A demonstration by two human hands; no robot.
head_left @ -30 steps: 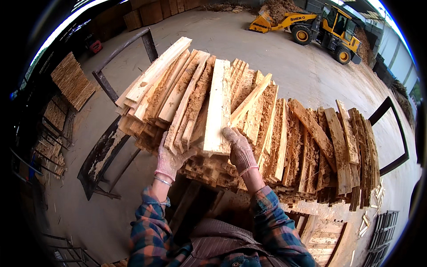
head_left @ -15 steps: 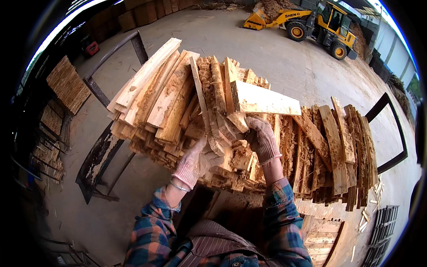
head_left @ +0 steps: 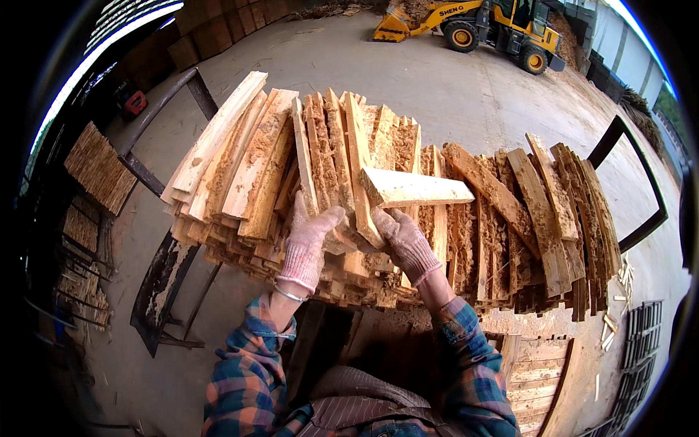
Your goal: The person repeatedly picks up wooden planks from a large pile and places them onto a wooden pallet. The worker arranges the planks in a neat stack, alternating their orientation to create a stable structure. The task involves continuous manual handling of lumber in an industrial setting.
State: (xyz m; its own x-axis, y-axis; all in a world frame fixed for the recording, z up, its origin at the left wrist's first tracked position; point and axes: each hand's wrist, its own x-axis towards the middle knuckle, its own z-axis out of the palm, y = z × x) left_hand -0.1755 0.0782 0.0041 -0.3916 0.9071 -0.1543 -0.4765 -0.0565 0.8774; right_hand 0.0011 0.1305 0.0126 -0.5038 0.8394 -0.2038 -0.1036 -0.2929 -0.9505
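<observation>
A wide stack of rough wooden boards (head_left: 251, 167) covered in sawdust lies in front of me. Both my hands wear pale pinkish knit gloves. At the near ends of several narrow boards (head_left: 331, 164) in the middle, my left hand (head_left: 309, 237) is closed, its thumb along their left side. My right hand (head_left: 403, 240) grips the near end of a board (head_left: 357, 160) on the right of that group, its fingertips partly hidden. A pale, wedge-shaped board (head_left: 419, 188) lies crosswise on top, just beyond my right hand.
Black metal frames (head_left: 162, 295) flank the stack; another upright bar (head_left: 648, 233) rises at right. A yellow wheel loader (head_left: 473, 29) stands at the far right on the concrete floor (head_left: 306, 54). Wooden panels (head_left: 98, 167) lean at left. Black racks (head_left: 641, 335) lie at lower right.
My hands have shifted on the near ends of the middle boards, which now lie more evenly side by side. The crosswise board sits lower in view. The whole view has shifted slightly.
</observation>
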